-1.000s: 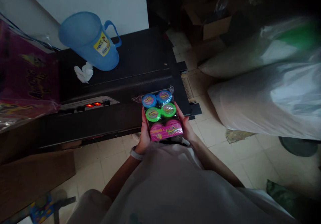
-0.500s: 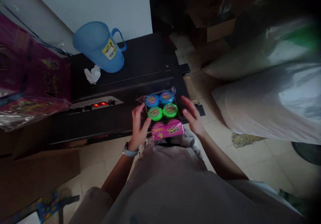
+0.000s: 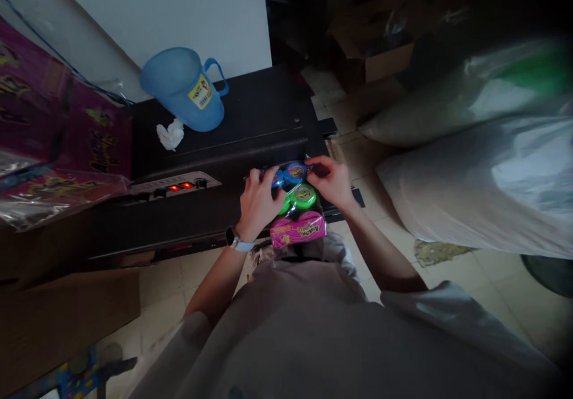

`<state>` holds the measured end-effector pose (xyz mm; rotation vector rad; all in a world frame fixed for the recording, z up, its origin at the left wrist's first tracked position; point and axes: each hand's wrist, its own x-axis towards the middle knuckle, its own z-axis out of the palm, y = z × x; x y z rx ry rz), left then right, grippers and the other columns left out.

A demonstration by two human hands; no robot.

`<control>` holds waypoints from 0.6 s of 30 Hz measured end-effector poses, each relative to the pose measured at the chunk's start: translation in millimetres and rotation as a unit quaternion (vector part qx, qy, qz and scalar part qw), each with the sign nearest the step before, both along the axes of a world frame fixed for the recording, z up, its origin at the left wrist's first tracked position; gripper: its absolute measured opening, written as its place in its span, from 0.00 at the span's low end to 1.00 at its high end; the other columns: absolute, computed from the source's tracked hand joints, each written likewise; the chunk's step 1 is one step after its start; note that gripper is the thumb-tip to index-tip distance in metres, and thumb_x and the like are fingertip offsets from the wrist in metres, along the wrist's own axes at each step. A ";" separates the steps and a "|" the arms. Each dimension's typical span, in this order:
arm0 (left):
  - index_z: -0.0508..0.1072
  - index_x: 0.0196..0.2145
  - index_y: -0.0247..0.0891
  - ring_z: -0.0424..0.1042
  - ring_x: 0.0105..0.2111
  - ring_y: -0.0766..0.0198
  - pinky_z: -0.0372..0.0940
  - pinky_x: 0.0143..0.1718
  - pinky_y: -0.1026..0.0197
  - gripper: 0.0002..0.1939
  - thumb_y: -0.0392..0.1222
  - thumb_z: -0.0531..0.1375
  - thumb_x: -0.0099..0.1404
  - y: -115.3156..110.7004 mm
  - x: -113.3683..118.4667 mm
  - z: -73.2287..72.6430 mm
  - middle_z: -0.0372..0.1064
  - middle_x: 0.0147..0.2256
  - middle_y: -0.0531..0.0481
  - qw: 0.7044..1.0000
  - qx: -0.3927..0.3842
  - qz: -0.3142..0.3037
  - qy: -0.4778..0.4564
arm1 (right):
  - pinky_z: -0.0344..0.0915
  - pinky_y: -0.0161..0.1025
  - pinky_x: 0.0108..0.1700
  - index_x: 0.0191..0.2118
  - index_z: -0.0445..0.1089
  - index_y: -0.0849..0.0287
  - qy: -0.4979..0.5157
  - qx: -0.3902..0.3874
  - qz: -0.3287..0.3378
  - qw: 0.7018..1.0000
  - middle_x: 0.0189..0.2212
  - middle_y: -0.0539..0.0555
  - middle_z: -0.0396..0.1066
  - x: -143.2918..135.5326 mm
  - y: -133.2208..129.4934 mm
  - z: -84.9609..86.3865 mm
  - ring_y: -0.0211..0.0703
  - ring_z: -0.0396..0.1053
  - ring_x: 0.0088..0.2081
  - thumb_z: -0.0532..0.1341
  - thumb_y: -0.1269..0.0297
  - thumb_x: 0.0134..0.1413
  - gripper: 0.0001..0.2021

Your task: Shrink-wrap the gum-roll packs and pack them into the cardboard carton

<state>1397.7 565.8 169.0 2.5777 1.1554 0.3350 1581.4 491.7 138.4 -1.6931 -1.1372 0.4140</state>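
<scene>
One clear-wrapped packet (image 3: 299,230), holding two blue tubs (image 3: 296,173), two green tubs (image 3: 305,196) and pink tubs (image 3: 310,215) too covered to count. One blue jug (image 3: 179,89), one crumpled tissue (image 3: 171,135), one wristwatch (image 3: 239,241). Two lit red displays (image 3: 187,185). Two big sacks (image 3: 470,187). Cardboard boxes (image 3: 388,61), two at least in view. Pink boxes (image 3: 101,130) at left, exact number unclear.

Glossy film-wrapped pack (image 3: 298,231), smooth plastic jug (image 3: 174,92)

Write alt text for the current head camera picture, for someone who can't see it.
A person's left hand and right hand are at the far corners of a plastic-wrapped pack of blue, green and pink containers, by a black machine. A blue jug and crumpled white scrap sit on the machine.
</scene>
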 end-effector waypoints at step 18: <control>0.75 0.47 0.41 0.67 0.39 0.62 0.67 0.46 0.55 0.18 0.35 0.58 0.59 9.6 -8.1 -21.4 0.62 0.42 0.47 0.966 -0.063 -0.029 -0.249 | 0.67 0.46 0.49 0.40 0.76 0.58 -0.193 0.041 0.078 0.977 0.42 0.57 0.68 -8.5 -5.8 35.0 0.47 0.67 0.45 0.59 0.66 0.58 0.09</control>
